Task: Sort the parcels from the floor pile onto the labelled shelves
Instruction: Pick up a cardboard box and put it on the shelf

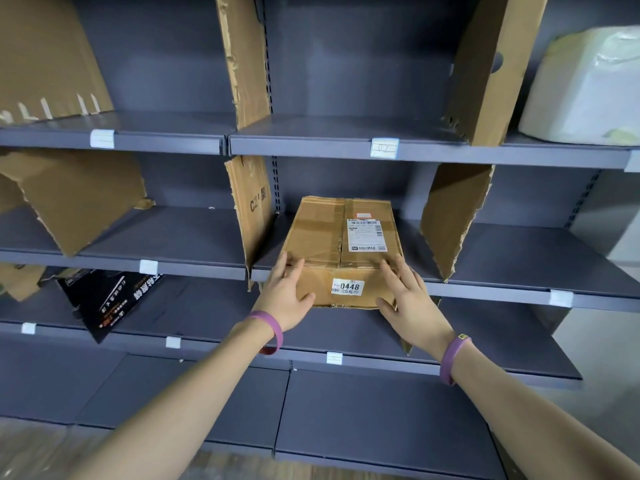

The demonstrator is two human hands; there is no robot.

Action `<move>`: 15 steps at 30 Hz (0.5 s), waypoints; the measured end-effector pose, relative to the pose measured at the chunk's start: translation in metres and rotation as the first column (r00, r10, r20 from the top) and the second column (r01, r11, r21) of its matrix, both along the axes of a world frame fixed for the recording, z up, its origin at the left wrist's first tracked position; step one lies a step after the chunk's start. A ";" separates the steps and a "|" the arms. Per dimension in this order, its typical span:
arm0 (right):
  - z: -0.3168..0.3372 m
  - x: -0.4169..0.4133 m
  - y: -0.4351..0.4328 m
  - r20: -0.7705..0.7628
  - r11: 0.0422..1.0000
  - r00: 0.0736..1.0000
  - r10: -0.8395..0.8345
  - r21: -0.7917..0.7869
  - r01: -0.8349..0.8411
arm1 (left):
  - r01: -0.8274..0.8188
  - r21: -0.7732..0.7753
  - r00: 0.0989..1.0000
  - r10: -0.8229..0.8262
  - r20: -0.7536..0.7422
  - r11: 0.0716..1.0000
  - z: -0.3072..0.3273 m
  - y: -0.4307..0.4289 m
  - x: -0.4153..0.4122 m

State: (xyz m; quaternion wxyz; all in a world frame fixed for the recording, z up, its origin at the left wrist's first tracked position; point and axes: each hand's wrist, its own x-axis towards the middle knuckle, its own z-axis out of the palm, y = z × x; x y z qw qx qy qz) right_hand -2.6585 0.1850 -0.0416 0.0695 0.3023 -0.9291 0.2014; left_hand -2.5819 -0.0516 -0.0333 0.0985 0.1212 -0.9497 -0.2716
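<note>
A brown cardboard parcel [341, 244] lies on the middle shelf [512, 271] between two cardboard dividers, its near end overhanging the shelf edge. A white shipping label is on its top and a "0448" sticker on its front face. My left hand [285, 294] rests on the parcel's near left corner, fingers straight on top and thumb under the front face. My right hand [408, 296] lies on the near right corner, fingers straight along the top edge and thumb at the front face's lower right.
Torn cardboard dividers [254, 216] [453, 216] flank the bay. The shelf above carries a tag marked "02" [384, 147] and a white wrapped parcel [585, 88] at far right. A black box [107, 299] leans on the lower left shelf.
</note>
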 end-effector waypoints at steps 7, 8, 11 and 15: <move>0.003 -0.053 -0.022 0.036 0.997 0.997 -0.065 -0.025 0.066 | 0.013 0.029 1.000 -0.013 0.010 0.999 0.002 -0.017 -0.056; 0.003 -0.060 -0.025 0.040 0.997 0.996 -0.075 -0.020 0.076 | 0.017 0.032 1.000 -0.017 0.010 0.999 0.003 -0.019 -0.065; 0.005 -0.080 -0.034 0.043 0.995 0.995 -0.093 -0.018 0.094 | 0.027 0.030 1.000 -0.027 0.000 0.999 0.004 -0.027 -0.091; 0.009 -0.098 -0.042 0.058 0.993 0.992 -0.109 -0.037 0.111 | 0.033 0.032 0.999 -0.033 0.010 0.999 0.004 -0.033 -0.111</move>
